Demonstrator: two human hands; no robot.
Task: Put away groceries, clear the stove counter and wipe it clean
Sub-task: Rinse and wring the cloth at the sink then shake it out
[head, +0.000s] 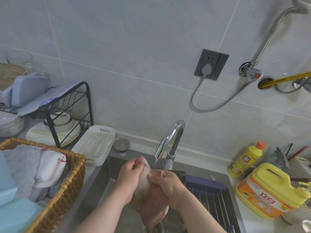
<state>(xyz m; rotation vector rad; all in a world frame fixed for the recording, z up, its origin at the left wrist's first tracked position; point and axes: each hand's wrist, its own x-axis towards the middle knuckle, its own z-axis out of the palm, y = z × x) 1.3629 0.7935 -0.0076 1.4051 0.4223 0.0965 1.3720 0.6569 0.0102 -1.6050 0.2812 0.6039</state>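
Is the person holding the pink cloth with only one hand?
No, both the left hand and the right hand grip the cloth over the sink.

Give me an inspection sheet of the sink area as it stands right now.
Surface: dark steel sink; curved chrome tap runs a thin stream; blue slatted drain rack sits across the basin's right side.
Job's things: pink cloth hangs into the basin, its top by the stream.
Clutter: on the left, brown wicker basket of folded cloths, white plastic tray, black wire dish rack with plates; on the right, yellow orange-capped bottle, yellow-and-orange detergent jug.
Grippers: left hand pinches the cloth's top; right hand grips its middle.
Cables: grey cable loops from the dark wall socket; ribbed metal hose rises from a wall valve.
Surroundings: light grey tiled wall.
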